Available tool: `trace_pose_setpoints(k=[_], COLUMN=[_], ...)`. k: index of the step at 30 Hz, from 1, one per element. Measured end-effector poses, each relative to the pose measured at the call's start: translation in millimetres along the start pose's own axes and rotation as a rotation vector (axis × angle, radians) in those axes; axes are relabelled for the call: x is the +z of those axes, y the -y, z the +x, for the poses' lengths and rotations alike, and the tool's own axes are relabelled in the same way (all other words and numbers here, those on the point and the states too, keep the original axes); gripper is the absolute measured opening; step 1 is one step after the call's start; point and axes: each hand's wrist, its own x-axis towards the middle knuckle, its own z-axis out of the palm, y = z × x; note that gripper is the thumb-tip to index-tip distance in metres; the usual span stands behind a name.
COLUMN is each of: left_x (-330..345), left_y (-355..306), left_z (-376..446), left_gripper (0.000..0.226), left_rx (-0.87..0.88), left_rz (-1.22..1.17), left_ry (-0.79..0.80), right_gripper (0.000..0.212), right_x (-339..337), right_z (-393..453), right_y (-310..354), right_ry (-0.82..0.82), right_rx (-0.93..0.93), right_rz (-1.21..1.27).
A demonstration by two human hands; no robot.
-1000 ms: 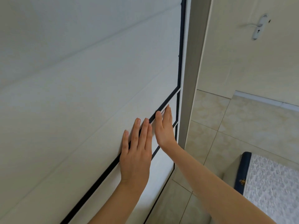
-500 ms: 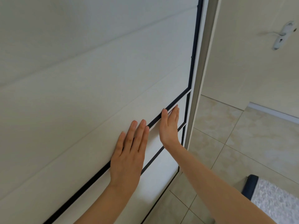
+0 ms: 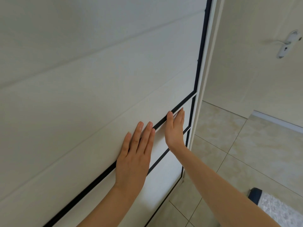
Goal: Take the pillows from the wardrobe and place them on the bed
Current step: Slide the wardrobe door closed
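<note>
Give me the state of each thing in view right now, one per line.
wardrobe door: shut, no pillows showing.
left hand: flat on the door panel, fingers straight, holding nothing.
right hand: open, edge-on against the door, holding nothing.
room door handle: level, untouched.
bed: only a corner visible.

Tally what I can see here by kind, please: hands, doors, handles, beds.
Hands: 2, left hand and right hand, both flat on the wardrobe door.
Doors: 2, wardrobe door and room door.
Door handles: 1, door handle.
Beds: 1, bed, corner only.
Total: 6
</note>
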Motion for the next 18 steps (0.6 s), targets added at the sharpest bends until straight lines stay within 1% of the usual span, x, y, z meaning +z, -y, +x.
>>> trace_pose_setpoints(k=[8, 13, 15, 18], left_x=[-1.2, -5.3, -7.8, -10.8], left_y=[-1.4, -0.4, -0.5, -2.5], left_z=[0.6, -1.0, -0.6, -0.8], left_gripper=[0.072, 0.073, 0.074, 0.075], left_rx=[-0.01, -0.019, -0.016, -0.012], left_rz=[0.001, -0.019, -0.031, -0.048], left_ry=[0.005, 0.028, 0.049, 0.069], right_gripper=[0.073, 0.076, 0.07, 0.056], right_x=[-2.1, -15.6, -25.5, -37.5], right_z=[0.0, 1.0, 1.0, -13.4], right_y=[-1.7, 2.7, 5.1, 1.4], right_ry=[0.009, 0.001, 0.001, 0.002], right_rx=[-0.001, 0.004, 0.045, 0.047], right_rz=[-0.001, -0.025, -0.058, -0.131])
